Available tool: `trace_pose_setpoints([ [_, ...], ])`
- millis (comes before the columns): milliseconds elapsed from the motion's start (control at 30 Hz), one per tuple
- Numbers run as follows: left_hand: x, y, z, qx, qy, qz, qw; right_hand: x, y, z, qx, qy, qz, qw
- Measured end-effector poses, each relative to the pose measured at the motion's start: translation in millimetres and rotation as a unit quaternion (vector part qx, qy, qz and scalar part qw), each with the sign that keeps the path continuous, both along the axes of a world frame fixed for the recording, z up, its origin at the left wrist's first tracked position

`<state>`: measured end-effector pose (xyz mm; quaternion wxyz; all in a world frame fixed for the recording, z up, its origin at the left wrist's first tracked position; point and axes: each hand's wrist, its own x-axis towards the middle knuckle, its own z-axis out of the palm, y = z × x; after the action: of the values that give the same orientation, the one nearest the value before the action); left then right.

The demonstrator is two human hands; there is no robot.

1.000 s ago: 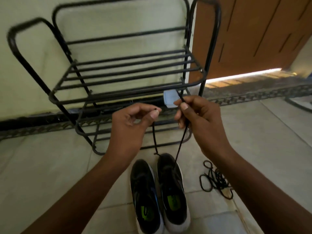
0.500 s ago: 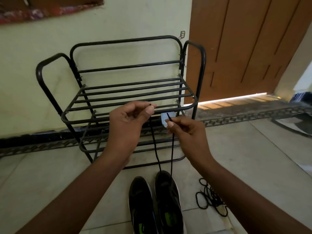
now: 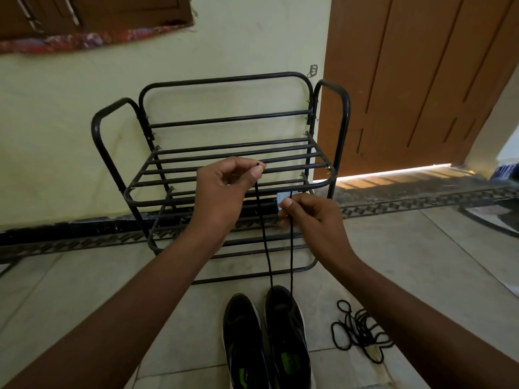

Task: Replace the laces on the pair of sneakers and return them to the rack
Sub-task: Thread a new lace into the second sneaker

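I've got the black lace (image 3: 266, 248) up in the air, one end pinched in each hand: my left hand (image 3: 222, 189) nips its tip between thumb and forefinger, raised a little higher, and my right hand (image 3: 309, 217) pinches the other end the same way, lower and to the right. Both strands run taut and nearly parallel down to the right sneaker (image 3: 286, 332), entering near its toe end. It's a thin, round, matte cord (the tip just peeks out above my left thumb). The left sneaker (image 3: 243, 341) sits touching its partner, toes pointing at the rack; both are black with a white sole edge and a green patch on the insole. They stand on the pale tiled floor (image 3: 84, 299) just in front of the black metal rack (image 3: 224, 164), whose barred shelves are bare. To the right of the shoes, a second black lace (image 3: 359, 329) lies in a loose tangle on the tiles. A brown wooden door (image 3: 415, 80) stands beyond the rack.
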<state>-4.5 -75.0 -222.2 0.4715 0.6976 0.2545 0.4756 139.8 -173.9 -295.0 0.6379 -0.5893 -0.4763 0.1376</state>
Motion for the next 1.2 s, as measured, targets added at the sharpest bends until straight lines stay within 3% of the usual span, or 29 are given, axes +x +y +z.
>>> trace_pose_setpoints([
  [367,-3,-5,16,-0.063,-0.03,0.016,0.997,0,6,3,-0.023,-0.059,-0.024,0.998],
  [1200,8,-13,15,-0.031,-0.013,0.018,0.999,9,1,1,-0.041,-0.066,-0.016,0.997],
])
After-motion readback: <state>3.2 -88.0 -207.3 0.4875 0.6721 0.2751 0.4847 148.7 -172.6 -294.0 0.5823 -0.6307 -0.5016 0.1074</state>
